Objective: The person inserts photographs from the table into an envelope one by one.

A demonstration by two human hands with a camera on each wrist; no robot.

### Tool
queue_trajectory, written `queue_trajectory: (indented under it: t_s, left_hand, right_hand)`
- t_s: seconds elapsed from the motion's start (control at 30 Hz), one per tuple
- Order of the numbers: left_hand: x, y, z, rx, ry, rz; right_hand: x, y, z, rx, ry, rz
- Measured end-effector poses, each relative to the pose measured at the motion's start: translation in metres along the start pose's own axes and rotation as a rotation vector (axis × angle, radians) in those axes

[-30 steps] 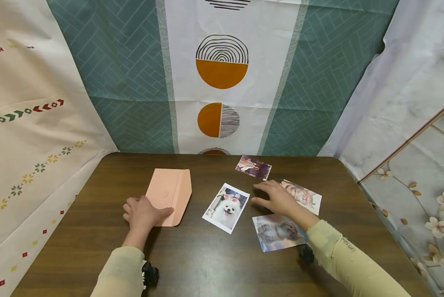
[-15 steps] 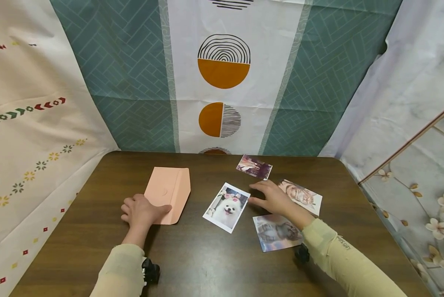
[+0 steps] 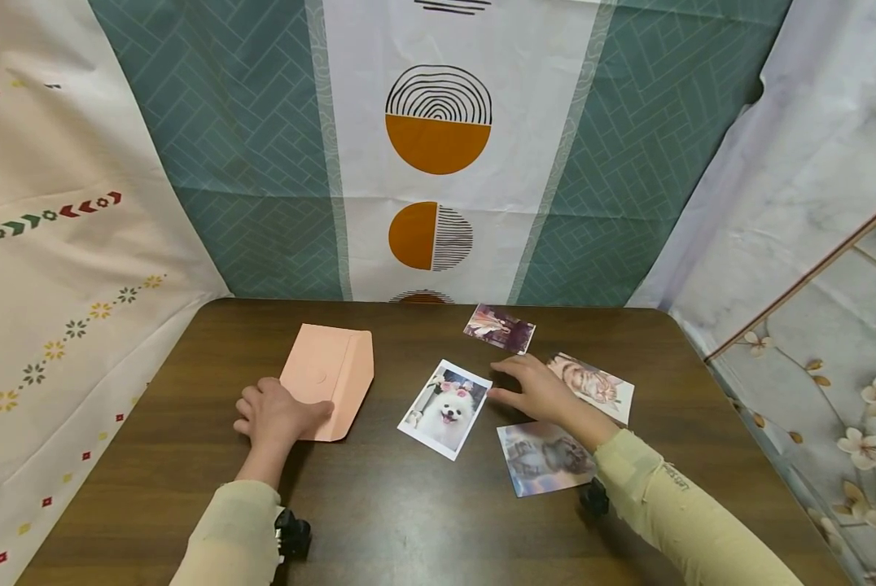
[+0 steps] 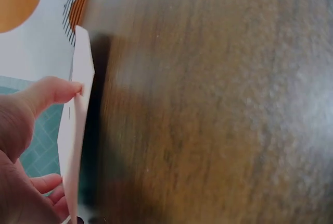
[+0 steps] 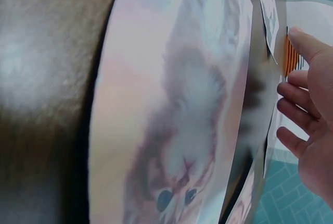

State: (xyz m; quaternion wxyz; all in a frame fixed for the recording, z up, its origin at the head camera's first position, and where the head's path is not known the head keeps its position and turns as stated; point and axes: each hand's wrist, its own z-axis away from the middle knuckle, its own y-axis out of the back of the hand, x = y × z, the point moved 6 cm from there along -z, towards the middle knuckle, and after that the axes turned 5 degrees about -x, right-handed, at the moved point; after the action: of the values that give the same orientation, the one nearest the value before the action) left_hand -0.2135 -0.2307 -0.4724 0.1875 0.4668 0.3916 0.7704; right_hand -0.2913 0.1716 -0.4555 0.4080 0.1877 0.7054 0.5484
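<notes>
My left hand point(image 3: 271, 413) holds a pink envelope point(image 3: 319, 358) at the left of the table, thumb across its flap side and fingers at its left edge. In the left wrist view the thumb lies on the envelope point(image 4: 78, 114), and a dark shadow runs beneath it. My right hand point(image 3: 535, 392) hovers with nothing in it, fingertips close to the upper right corner of a white dog photo point(image 3: 447, 413). Under that wrist lies a photo of a furry animal point(image 3: 544, 460), which fills much of the right wrist view.
A purple-toned photo point(image 3: 500, 329) lies toward the back edge, and a pale picture with an animal face point(image 3: 595, 387) sits right of my right hand. All rest on a brown wooden table point(image 3: 409, 521). A patterned curtain point(image 3: 262, 203) hangs behind.
The envelope and my left hand have shifted slightly left and away from me. My right hand has moved a little left toward the dog photo's corner. The photos lie still.
</notes>
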Motion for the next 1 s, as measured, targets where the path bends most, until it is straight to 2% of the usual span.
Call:
queue_trajectory:
  t_s: [0.3, 0.63, 0.83, 1.0]
  left_hand:
    - [0.004, 0.007, 0.006, 0.09, -0.048, 0.081]
    - [0.006, 0.006, 0.009, 0.14, -0.041, 0.147]
    - [0.01, 0.005, 0.01, 0.154, -0.044, 0.173]
    - [0.014, 0.004, 0.011, 0.155, -0.05, 0.195]
  right_hand:
    - [0.0, -0.004, 0.0, -0.005, -0.06, 0.02]
    - [-0.002, -0.009, -0.006, 0.001, -0.111, 0.027]
    - [-0.004, -0.013, -0.013, 0.041, -0.073, 0.063]
    - [-0.005, -0.016, -0.015, 0.054, -0.065, 0.029]
